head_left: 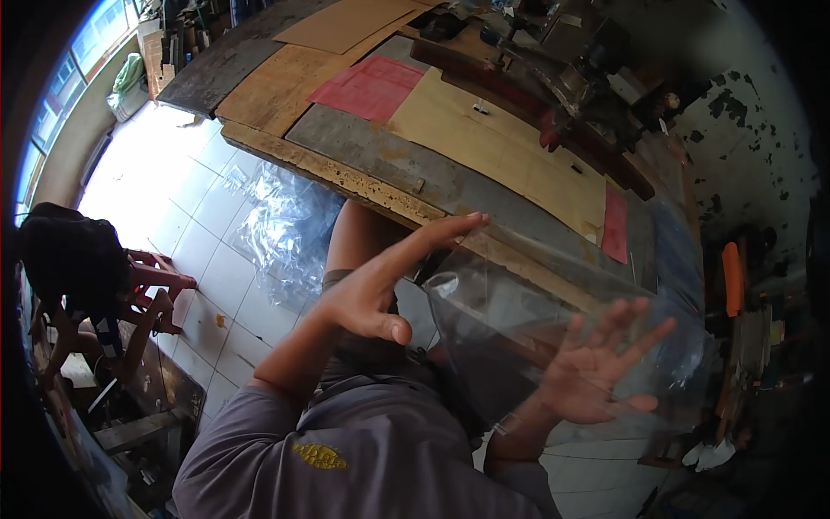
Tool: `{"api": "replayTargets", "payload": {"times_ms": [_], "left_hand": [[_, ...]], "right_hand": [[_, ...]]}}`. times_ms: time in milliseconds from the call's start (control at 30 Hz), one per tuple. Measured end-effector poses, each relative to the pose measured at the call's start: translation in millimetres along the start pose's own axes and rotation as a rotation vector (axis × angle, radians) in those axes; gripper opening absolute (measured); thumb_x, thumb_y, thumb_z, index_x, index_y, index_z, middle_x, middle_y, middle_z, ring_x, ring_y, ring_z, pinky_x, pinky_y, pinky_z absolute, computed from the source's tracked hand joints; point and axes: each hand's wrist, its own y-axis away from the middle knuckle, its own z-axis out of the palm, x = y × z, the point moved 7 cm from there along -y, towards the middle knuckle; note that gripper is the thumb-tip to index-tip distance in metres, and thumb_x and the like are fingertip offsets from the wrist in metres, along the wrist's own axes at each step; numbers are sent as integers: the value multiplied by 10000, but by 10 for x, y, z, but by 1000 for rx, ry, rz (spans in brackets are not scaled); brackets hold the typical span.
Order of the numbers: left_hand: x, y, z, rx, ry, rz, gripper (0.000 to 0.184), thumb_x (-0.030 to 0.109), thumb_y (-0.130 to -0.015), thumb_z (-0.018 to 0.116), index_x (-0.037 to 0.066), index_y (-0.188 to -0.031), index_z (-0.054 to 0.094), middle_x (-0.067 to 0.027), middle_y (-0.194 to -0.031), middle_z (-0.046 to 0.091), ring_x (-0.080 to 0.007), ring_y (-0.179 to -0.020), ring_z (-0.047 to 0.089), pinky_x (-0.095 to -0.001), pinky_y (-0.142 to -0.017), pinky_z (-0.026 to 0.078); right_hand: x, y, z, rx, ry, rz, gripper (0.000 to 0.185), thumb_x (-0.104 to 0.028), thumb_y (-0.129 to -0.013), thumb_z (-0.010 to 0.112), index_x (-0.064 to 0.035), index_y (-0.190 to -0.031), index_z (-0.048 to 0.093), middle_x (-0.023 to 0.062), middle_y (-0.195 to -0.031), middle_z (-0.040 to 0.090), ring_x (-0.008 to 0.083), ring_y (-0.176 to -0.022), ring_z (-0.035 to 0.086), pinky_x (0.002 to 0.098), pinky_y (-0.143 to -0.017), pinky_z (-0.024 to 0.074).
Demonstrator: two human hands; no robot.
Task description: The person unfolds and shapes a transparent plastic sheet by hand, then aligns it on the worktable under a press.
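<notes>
A clear plastic bag or sheet (493, 320) hangs in front of my body, between my two hands. My left hand (380, 290) is at its left edge, thumb and fingers wide apart, with nothing gripped; the fingertips are close to the plastic's upper corner, and whether they touch cannot be made out. My right hand (601, 368) shows through the plastic with its fingers spread and palm up. I cannot tell whether it lies inside, behind or under the film.
The worktable (346, 134) holds a yellow sheet (506, 151), a red sheet (367, 88) and a long dark-red bar (519, 104) with machine parts. Clear plastic (281, 229) lies piled on the tiled floor. A red stool (160, 281) stands at left.
</notes>
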Motion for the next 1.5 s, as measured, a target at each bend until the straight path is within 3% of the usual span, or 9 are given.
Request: {"api": "replayTargets", "payload": {"times_ms": [267,467,667,933,1033,1233,1333,1433,1500], "left_hand": [[-148,16,285,212,175,161,1072,675,-809,717,-14,-1526,316,-177,-1438,281,-382,-1471,324,-498,-1184,259],[-20,-51,570,162,190,143,1037,597,-803,758,9,-1521,296,-193,-1467,260,-357,-1455,280,-502,-1169,274],[-22,-73,677,157,156,251,1012,549,-822,748,5,-1529,270,-210,-1471,277,-373,-1454,281,-529,-1165,272],[-175,-70,581,236,260,-41,983,572,-877,685,-6,-1553,267,-190,-1495,355,-322,-1447,340,-465,-1152,327],[-186,-98,582,255,257,-43,968,582,-888,669,-3,-1554,279,-191,-1508,362,-324,-1423,381,-471,-1167,305],[35,-158,420,242,-332,98,834,474,-902,683,3,-1518,375,-257,-1596,293,-393,-1491,331,-519,-1198,248],[297,-184,413,368,-389,229,638,330,-911,685,25,-1434,483,-252,-1545,417,-409,-1505,339,-562,-1214,205],[479,-228,473,195,-546,255,426,212,-913,662,53,-1301,586,-195,-1398,590,-399,-1460,429,-595,-1218,187],[474,-252,497,183,-553,245,337,291,-981,620,44,-1210,607,-207,-1301,653,-420,-1400,493,-618,-1216,169]], "right_hand": [[514,266,-149,-79,458,127,1205,-807,-877,561,-159,-1657,-90,288,-1695,-1,465,-1574,39,605,-1248,126],[845,298,-17,-77,393,246,1221,-808,-846,611,-161,-1668,-20,375,-1661,2,497,-1568,40,568,-1251,129],[1003,383,40,-75,304,351,1225,-763,-893,591,-114,-1645,-126,330,-1681,-45,471,-1574,45,564,-1269,62],[945,437,-96,-173,497,443,760,-556,-1069,369,15,-1569,348,298,-1660,223,402,-1573,165,511,-1266,129],[928,535,-99,-95,522,539,709,-553,-1074,385,0,-1508,472,256,-1628,319,378,-1537,253,513,-1254,162],[942,367,-47,-131,472,333,622,-422,-1082,359,18,-1515,435,259,-1577,415,380,-1505,346,521,-1246,202],[930,373,-39,-135,388,297,587,-358,-1085,331,29,-1518,413,244,-1542,465,367,-1497,369,539,-1242,210],[918,504,-124,-32,263,325,576,-348,-1080,348,24,-1513,421,225,-1494,515,348,-1468,405,538,-1243,205],[918,526,-143,9,214,324,573,-345,-1076,366,21,-1513,422,211,-1476,531,338,-1451,422,530,-1247,199]]}}
